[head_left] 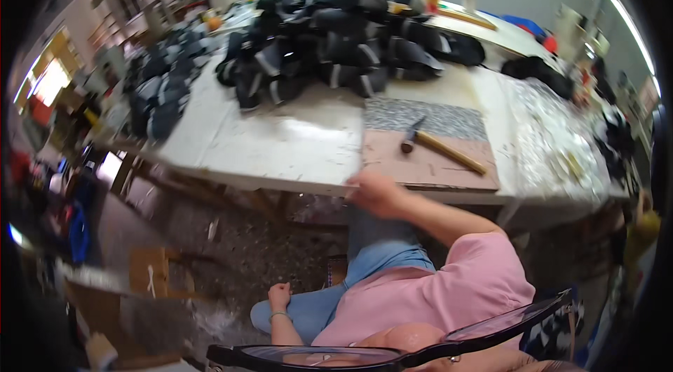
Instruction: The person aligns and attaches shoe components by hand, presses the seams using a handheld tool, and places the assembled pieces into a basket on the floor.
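Note:
My right hand (376, 192) is at the table's front edge, in front of a board (392, 159) with a pinkish lower part and a speckled grey strip. Its fingers are curled together and a little blurred; a pale speck shows at their tips, too small to name. On the board lies a hammer (451, 152) with a wooden handle and a dark head, apart from the hand. Lower down, my left hand (279, 296) rests on my thigh, closed, with nothing visible in it. A band circles that wrist.
Dark padded pieces with grey trim form a big pile (329, 28) on the white table (273, 140). More pieces (165, 81) lie at the left. Clear plastic sheeting (554, 140) covers the right side. A cardboard box (148, 270) stands on the floor.

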### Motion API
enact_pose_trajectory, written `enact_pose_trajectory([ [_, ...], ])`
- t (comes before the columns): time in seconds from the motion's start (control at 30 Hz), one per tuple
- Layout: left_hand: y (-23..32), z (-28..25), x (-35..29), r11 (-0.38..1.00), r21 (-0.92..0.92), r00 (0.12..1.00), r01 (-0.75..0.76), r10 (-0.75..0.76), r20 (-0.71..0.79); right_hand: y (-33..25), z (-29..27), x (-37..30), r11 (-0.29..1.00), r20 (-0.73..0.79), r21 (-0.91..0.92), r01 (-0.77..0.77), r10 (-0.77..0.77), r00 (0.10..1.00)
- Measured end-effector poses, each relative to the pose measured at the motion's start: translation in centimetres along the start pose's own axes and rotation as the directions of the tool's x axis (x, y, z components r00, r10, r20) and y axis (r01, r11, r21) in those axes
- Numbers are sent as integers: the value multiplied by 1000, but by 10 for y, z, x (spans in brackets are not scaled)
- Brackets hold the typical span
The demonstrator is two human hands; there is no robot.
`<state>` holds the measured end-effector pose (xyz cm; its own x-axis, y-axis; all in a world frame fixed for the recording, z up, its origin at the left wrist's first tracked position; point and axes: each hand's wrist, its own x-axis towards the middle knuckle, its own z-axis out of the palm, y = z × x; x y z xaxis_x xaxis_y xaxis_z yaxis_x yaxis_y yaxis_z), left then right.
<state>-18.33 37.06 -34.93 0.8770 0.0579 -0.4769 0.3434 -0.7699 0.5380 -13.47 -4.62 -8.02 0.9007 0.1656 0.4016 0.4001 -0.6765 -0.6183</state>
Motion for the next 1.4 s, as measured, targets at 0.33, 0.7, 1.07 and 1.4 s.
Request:
enact_pose_trajectory([
  [0.33, -37, 52, 85, 999, 43, 987, 18, -11, -160, 113, -166, -100, 785, -247, -509, -352, 259, 934],
  [0.7, 12, 23, 45, 993, 33, 987, 115, -110, -114, 132, -185, -81, 272, -655, -538, -798, 462, 598],
  [1.07, -71, -74, -37, 982, 28, 970, 185, -178, -164, 51, -57, 26, 844, 511, -415, 340, -93, 854],
  [1.4, -64, -80, -70, 842, -179, 743, 509, -534, -403, 44, -42, 53, 876, 635, -323, 358, -80, 768],
])
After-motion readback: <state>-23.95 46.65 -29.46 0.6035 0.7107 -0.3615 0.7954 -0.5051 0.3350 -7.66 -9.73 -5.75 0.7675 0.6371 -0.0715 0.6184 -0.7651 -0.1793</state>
